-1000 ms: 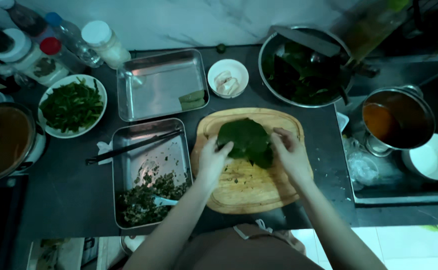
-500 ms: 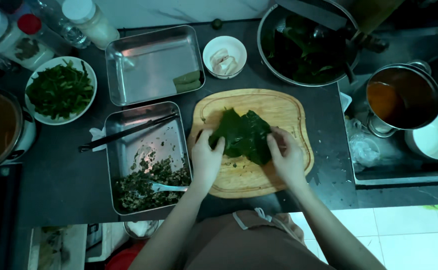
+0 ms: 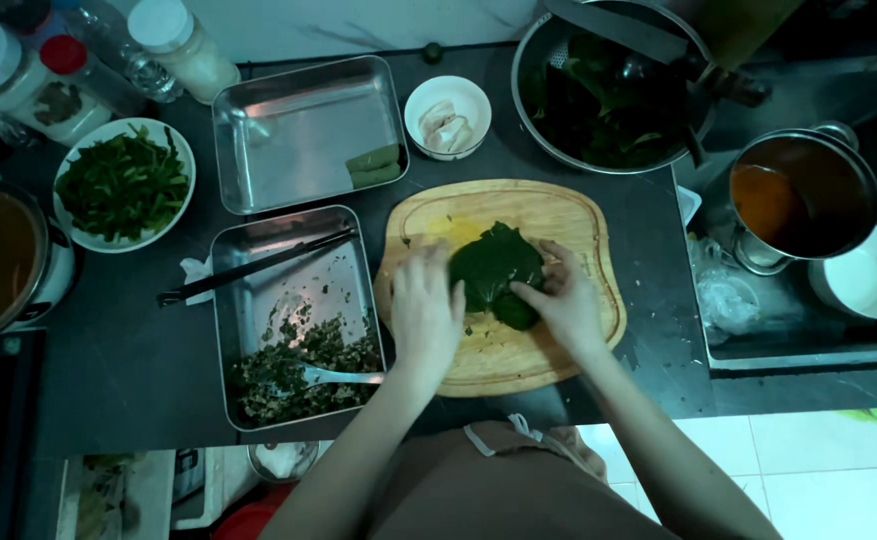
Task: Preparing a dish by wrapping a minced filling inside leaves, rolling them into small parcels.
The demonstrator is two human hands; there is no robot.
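A dark green leaf (image 3: 496,268) lies folded into a bundle on the round-cornered wooden cutting board (image 3: 569,215). My left hand (image 3: 425,312) presses against the leaf's left side with its fingers curled over the edge. On the other side, my right hand (image 3: 562,300) grips the bundle, with fingertips tucked on its lower right part. Both hands rest on the board. What is inside the fold is hidden.
Left of the board, a steel tray (image 3: 344,270) holds chopped filling, a spoon (image 3: 339,376) and black chopsticks (image 3: 254,268). Behind are another tray (image 3: 289,130) with rolled leaves (image 3: 375,166), a small white bowl (image 3: 449,108), a leaf-filled basin (image 3: 609,95), a greens plate (image 3: 124,182) and pots (image 3: 804,195).
The leaf has been folded tighter into a smaller bundle. Both hands have closed in on it from the sides, and the view has shifted slightly.
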